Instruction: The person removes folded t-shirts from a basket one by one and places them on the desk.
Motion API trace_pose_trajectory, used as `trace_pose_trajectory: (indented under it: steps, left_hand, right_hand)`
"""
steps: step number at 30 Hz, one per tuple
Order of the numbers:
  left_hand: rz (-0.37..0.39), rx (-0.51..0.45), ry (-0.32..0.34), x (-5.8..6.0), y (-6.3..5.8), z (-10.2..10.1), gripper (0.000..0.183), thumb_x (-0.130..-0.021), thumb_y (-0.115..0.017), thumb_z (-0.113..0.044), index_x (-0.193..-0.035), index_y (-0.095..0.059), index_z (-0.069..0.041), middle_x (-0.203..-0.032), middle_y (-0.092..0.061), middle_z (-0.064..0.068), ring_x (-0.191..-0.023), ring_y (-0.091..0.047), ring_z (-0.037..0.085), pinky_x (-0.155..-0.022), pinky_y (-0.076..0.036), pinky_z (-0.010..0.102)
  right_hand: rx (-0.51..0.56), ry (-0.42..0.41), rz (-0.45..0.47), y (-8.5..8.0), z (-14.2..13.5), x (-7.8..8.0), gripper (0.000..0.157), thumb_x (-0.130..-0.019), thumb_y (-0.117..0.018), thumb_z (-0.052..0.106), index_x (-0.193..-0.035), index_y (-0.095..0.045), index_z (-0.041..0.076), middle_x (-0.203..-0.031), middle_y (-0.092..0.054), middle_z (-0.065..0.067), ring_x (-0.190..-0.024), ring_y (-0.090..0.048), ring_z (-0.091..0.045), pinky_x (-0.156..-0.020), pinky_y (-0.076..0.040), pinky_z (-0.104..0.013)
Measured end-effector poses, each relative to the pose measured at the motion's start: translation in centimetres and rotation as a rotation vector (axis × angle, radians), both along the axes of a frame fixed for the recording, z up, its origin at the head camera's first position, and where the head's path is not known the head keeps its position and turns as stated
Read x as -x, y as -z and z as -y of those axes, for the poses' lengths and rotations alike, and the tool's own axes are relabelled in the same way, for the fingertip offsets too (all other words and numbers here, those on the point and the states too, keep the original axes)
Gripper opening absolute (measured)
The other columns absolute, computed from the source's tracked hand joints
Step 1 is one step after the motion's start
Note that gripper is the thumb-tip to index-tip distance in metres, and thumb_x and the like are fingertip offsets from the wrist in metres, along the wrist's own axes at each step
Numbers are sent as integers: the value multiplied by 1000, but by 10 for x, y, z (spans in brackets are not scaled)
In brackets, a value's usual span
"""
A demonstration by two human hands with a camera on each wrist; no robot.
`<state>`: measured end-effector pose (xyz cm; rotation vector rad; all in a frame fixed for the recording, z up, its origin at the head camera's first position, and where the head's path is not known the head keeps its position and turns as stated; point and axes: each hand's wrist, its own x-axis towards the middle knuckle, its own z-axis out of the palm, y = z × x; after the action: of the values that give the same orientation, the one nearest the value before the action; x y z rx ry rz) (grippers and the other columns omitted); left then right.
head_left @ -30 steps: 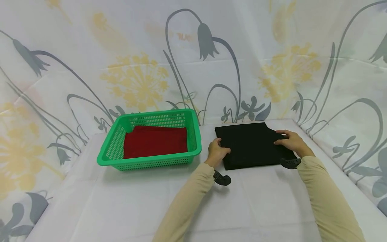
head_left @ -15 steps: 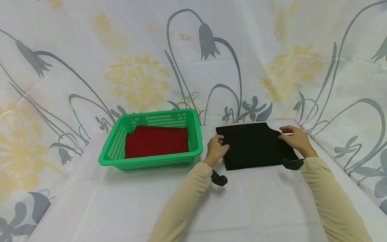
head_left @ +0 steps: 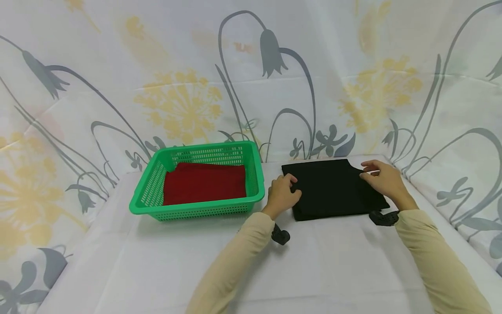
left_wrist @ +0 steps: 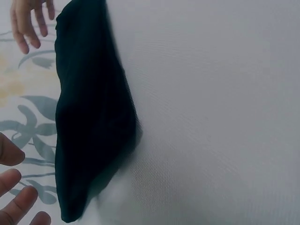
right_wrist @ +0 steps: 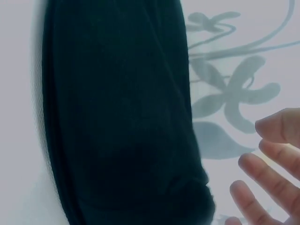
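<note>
A folded piece of black cloth point(head_left: 329, 187) lies flat on the white table covering, its upper right edge curving inward. My left hand point(head_left: 282, 194) is over its left edge, fingers loosely bent and holding nothing. In the left wrist view, that hand's fingers point(left_wrist: 21, 204) are spread apart from the cloth point(left_wrist: 93, 108). At the cloth's right edge is my right hand point(head_left: 384, 179), thumb and fingers apart. The right wrist view shows those fingers point(right_wrist: 267, 176) beside the cloth point(right_wrist: 117, 112), with a gap between them.
Left of the black cloth stands a green plastic basket point(head_left: 256, 174) with perforated sides. Folded dark red cloth point(head_left: 204, 185) lies inside it. A white sheet printed with grey and yellow flowers point(head_left: 270, 52) rises behind the table and along its sides.
My right hand has let go of the black cloth's right edge and moved slightly up and away. The left hand has lifted a little off the left edge. The cloth stays in place.
</note>
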<state>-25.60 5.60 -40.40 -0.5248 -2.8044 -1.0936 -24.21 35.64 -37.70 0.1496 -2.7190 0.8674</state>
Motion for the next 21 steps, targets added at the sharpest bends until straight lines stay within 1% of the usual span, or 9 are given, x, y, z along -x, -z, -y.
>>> trace_pose_trajectory:
  steps: [4, 8, 13, 17, 21]
  left_hand:
    - [-81, 129, 41, -3, -4, 0, 30, -90, -63, -21, -118, -63, -12, -106, -59, 4, -92, -53, 23, -77, -43, 36]
    - [-172, 277, 63, -6, -7, -1, 29, -92, -62, -25, -118, -62, -14, -110, -59, 3, -93, -53, 23, -75, -43, 35]
    - [-232, 418, 87, -11, -12, -2, 30, -94, -59, -31, -121, -59, -17, -113, -57, 1, -97, -50, 21, -77, -42, 34]
    - [-268, 493, 101, -14, -15, -2, 34, -94, -58, -37, -123, -58, -19, -113, -55, 0, -97, -48, 19, -78, -41, 33]
    - [-310, 525, 111, -18, -18, -1, 35, -94, -57, -40, -121, -58, -18, -112, -55, -1, -96, -46, 18, -77, -40, 32]
  right_hand:
    - [-1, 2, -25, -5, 6, -4, 36, -94, -59, 20, -122, -58, -3, -117, -60, -27, -103, -59, -47, -83, -45, -57]
    - [4, -6, -68, -7, 13, -8, 34, -93, -61, 19, -120, -59, -3, -117, -61, -26, -100, -60, -46, -81, -45, -55]
    - [6, -19, -97, -11, 22, -14, 33, -93, -63, 18, -119, -60, -2, -116, -61, -25, -98, -61, -45, -80, -45, -56]
    - [10, -43, -115, -16, 30, -20, 34, -93, -63, 19, -120, -60, -1, -114, -62, -25, -98, -61, -45, -79, -45, -56]
    - [12, -58, -113, -20, 37, -26, 36, -94, -63, 21, -123, -59, -1, -113, -62, -25, -99, -60, -45, -79, -45, -58]
